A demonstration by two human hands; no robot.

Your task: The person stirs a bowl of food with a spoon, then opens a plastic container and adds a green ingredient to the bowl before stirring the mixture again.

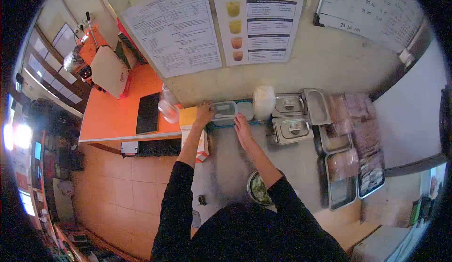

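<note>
At the back of the steel table, my left hand (204, 114) is at the left end of a clear rectangular container (223, 110), its fingers bent at the rim. My right hand (242, 124) is at the container's right front corner, fingertips near its edge. How firmly either hand grips is too small to tell. Another pale container (245, 110) sits just to the right, on something blue. Beneath my right forearm a round metal bowl (253, 197) holds green and pale food. A yellow and white box (189, 116) stands beside my left wrist.
Right of a white stack (264, 102) are lidded steel pans (293, 129), steel trays (342, 200) and packed plastic bags (365, 125). An orange counter (123, 116) with a black tablet-like slab (148, 113) adjoins on the left. A small dark object (202, 200) lies near my body.
</note>
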